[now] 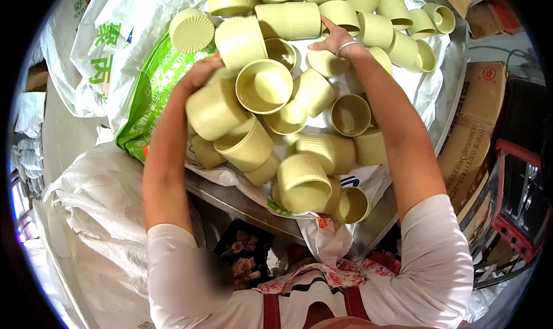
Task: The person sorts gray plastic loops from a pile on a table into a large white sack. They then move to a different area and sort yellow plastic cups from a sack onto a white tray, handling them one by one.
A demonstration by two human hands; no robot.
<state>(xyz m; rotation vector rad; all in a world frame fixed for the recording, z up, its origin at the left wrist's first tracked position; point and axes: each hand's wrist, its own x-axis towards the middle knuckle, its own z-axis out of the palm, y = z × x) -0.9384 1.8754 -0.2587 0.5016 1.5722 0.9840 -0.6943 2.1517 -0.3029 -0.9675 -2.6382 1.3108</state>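
Many pale yellow-green ribbed cups lie heaped on white plastic sheeting [423,90] over a metal-edged table. My left hand [201,74] reaches into the left side of the heap, between a tilted cup [241,44] and a blurred cup [214,109]; its fingers are mostly hidden there. My right hand [335,41] is at the far side with thumb and forefinger spread apart. Its forefinger touches the end of a ribbed cup [302,21], and its thumb lies over an upturned cup [327,63]. Nearer me, several cups rest tilted, among them an open-mouthed cup [265,87].
A green and white printed sack [151,99] lies beside the heap on the left. White woven sacking [103,202] bulges at the near left. Cardboard [475,127] and a red-framed dark item [521,202] stand on the right. The table's metal edge [242,205] runs close before me.
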